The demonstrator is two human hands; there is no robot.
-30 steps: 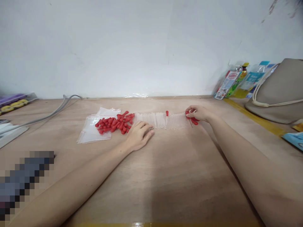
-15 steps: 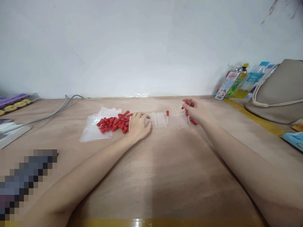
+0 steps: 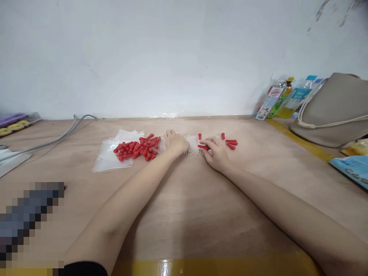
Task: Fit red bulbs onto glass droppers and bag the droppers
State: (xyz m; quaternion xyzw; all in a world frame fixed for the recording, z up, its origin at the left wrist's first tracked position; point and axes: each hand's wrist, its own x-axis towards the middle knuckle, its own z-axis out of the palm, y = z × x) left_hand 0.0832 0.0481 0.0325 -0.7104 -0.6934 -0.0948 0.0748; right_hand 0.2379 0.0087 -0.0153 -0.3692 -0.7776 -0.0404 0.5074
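A row of slim clear dropper tubes (image 3: 192, 145) lies side by side on the table. My right hand (image 3: 217, 154) is over the row's right part, thumb and fingers pinched on a red rubber dropper bulb (image 3: 203, 147). My left hand (image 3: 175, 142) rests on the row's left part with its fingers curled; whatever is under them is hidden. Just left of it, a heap of red dropper bulbs (image 3: 135, 149) lies partly on clear plastic bags (image 3: 100, 159). One red bulb (image 3: 199, 136) sits at a tube's far end, another (image 3: 223, 135) at the row's right end.
A few loose red bulbs (image 3: 231, 145) lie right of the row. Drink bottles (image 3: 299, 96), a carton (image 3: 270, 102) and a grey-beige bag (image 3: 333, 111) stand back right. Blue packaging (image 3: 349, 170) lies at the right. A cable (image 3: 61, 134) and a pixelated dark object (image 3: 31, 216) are at left.
My right hand has moved left from the row's right end to its middle right, with a red bulb in its fingers. My left hand has shifted right onto the tubes, its fingers more curled.
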